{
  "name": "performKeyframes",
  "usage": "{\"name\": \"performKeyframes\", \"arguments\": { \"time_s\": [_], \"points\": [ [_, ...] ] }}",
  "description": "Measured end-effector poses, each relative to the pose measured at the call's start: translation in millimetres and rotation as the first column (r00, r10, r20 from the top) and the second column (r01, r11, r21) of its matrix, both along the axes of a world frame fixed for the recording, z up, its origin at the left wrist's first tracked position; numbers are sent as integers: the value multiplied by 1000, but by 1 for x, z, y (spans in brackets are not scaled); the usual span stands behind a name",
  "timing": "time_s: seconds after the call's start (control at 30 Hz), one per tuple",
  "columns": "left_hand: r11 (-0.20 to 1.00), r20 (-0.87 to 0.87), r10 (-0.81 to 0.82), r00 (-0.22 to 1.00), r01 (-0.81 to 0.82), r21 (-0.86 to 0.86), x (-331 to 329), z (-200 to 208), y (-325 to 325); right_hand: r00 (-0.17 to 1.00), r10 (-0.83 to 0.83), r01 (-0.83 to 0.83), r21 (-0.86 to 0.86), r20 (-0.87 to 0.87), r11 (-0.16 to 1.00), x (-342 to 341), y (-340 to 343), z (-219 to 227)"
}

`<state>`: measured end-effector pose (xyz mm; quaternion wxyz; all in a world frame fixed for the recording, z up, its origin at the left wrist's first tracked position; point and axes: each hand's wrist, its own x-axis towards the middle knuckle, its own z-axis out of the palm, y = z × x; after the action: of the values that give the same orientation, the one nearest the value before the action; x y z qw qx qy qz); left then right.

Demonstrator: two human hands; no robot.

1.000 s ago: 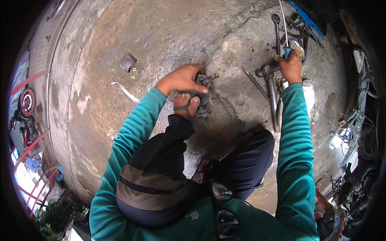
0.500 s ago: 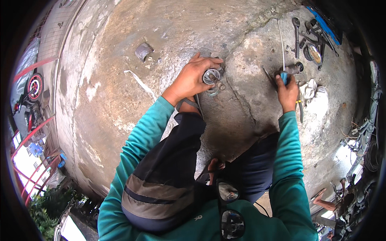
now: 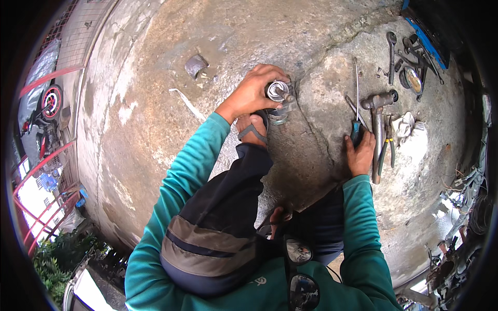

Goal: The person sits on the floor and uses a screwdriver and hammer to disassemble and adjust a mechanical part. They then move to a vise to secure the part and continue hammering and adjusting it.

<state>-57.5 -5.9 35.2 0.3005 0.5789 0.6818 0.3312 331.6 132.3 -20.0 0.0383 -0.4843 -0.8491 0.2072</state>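
My left hand curls round an upright round metal part, with coil-like rings at its top and a shaft sticking out of the middle. The part stands on the concrete beside my sandalled foot; what kind it is I cannot make out. At the right, a screwdriver with a long shank and blue-and-dark handle lies on the ground. My right hand rests just below that handle, thumb and fingers apart. To its right are a hammer and pliers with yellow-and-dark handles.
A thin dark metal tool lies beside the screwdriver. White rags are right of the pliers. Further off, a ratchet and several other tools sit near a blue-edged case. A metal scrap lies left.
My right hand has let go of the screwdriver, now lying on the ground, and drawn back toward me. The left hand stays round the metal part. The whole view has shifted slightly.
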Motion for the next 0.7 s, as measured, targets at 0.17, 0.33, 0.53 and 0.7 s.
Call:
{"name": "performKeyframes", "arguments": {
  "time_s": [0.17, 0.33, 0.53, 0.7],
  "points": [
    [998, 4, 57, 998, -57, -22, -1, -2, -6, 994, -23, 41, 165, -110, 985, -27, -6, 29],
    [998, 40, 66, 997, -66, -11, 1, -3, -9, 925, 68, -149, -193, -373, 970, -109, -34, 87],
    [998, 30, 55, 998, -56, 21, -1, -6, -8, 894, 298, -347, -96, -336, 933, -200, -37, 119],
    [998, 49, 67, 997, -67, 6, -3, -5, -9, 849, 455, -476, -16, -269, 879, -207, -30, 124]
  ]
}}
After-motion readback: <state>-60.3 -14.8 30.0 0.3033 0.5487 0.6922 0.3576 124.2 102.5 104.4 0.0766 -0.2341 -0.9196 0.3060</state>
